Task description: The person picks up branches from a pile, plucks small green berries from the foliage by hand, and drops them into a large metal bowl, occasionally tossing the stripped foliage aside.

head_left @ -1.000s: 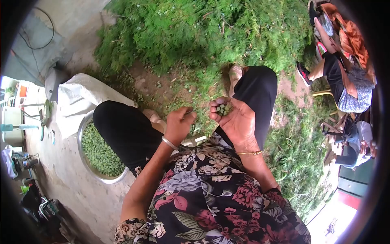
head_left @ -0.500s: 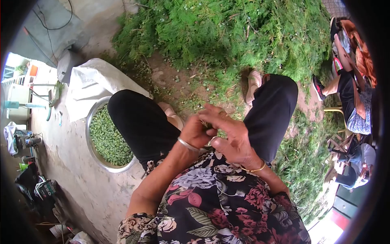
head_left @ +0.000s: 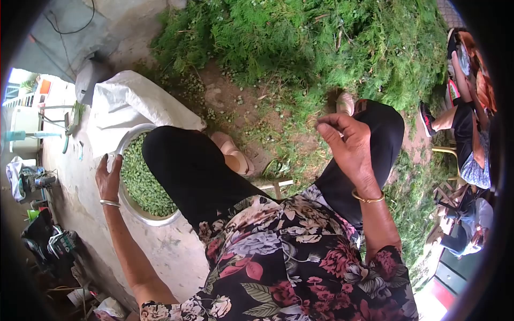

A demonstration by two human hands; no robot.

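Note:
My left hand [head_left: 108, 179] is at the left rim of a metal basin [head_left: 124, 199] full of small green cones [head_left: 142, 184]. Its fingers are apart and nothing shows in them. Over my right knee, my right hand [head_left: 347, 144] is raised with thumb and fingertips close together; whatever they pinch, if anything, is too small to name. A large heap of green branches [head_left: 300, 48] lies on the ground beyond my feet.
A white sack [head_left: 136, 101] lies beside the basin. Scattered green cones and sprigs cover the ground [head_left: 230, 101] between my feet. Several people sit along the right edge, one with a bare leg [head_left: 445, 119]. A black bag-like object [head_left: 40, 235] stands at lower left.
My hands were together over my lap and have parted. My left hand has moved left to the basin's rim, and my right hand has moved right and up over my knee.

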